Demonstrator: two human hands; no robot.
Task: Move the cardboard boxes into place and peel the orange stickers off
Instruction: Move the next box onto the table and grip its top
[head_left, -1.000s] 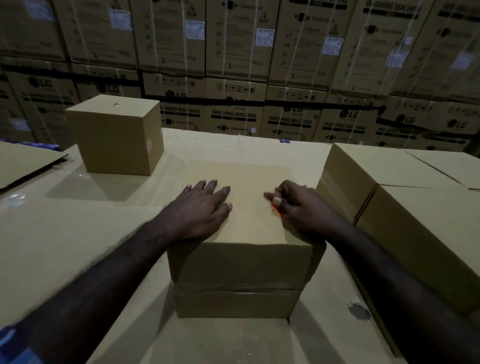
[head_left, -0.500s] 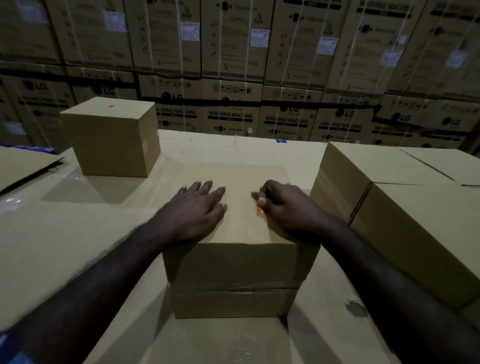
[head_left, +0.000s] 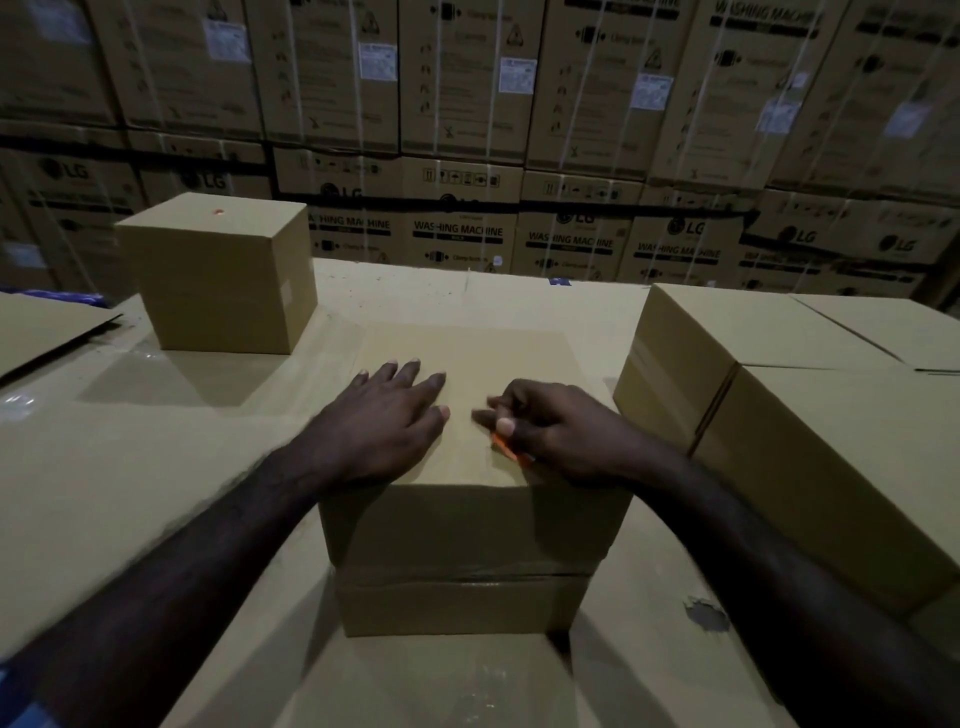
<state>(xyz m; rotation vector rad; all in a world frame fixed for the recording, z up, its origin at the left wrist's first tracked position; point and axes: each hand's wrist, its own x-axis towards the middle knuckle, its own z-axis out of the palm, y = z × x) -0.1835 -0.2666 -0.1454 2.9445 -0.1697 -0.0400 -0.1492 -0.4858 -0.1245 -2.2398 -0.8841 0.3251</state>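
A plain cardboard box stands in front of me on the cardboard-covered table. My left hand lies flat on its top with fingers spread. My right hand rests on the right part of the top, thumb and fingers pinched on an orange sticker whose edge is lifted off the cardboard. A second box stands at the back left with a small orange sticker on its top.
Two larger boxes sit close on the right, touching each other. A loose cardboard sheet lies at the left edge. A wall of stacked washing machine cartons fills the background. A torn patch marks the table surface.
My right hand has slid a little left and toward me on the box top, and more of the orange sticker shows under its fingers. My left hand stays flat.
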